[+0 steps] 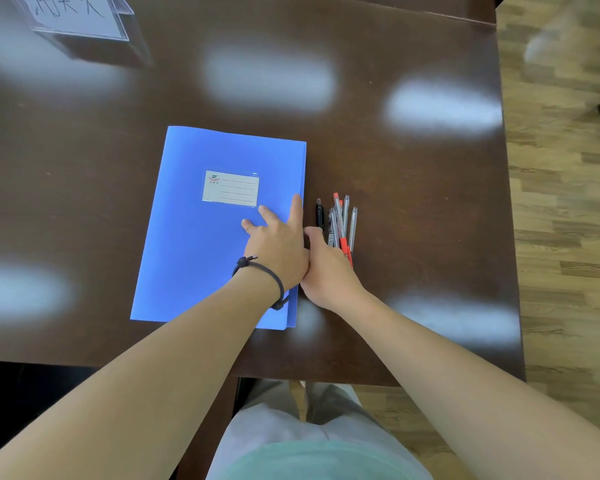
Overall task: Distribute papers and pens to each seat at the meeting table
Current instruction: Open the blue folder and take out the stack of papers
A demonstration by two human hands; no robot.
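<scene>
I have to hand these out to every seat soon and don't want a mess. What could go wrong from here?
1. The pens lie in a loose bundle under the right hand; grabbing only some could send the rest rolling across the glossy table.
2. The left hand presses flat on the folders, which look stacked with offset edges; sliding one on the slick top may drag the others askew.
</scene>
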